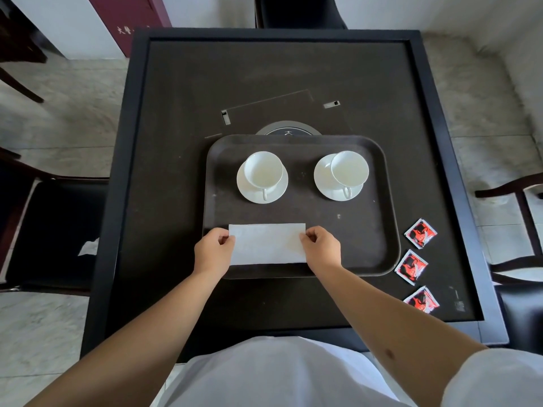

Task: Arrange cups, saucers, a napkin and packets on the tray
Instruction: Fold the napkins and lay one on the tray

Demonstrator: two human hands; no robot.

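Both forearms reach forward over the table's near edge, the left hand (216,250) pinching the left end of the white napkin (266,244) and the right hand (321,247) pinching its right end. Napkin lies flat along the near side of the tray (379,254), with two cups on saucers behind it.

**A tea or games room**

A square dark table (282,83) with a raised rim, a felt-like top and a round panel (289,131) at its centre looks like a mahjong table. Dark wooden chairs (517,201) stand around it on a pale tiled floor (58,127).
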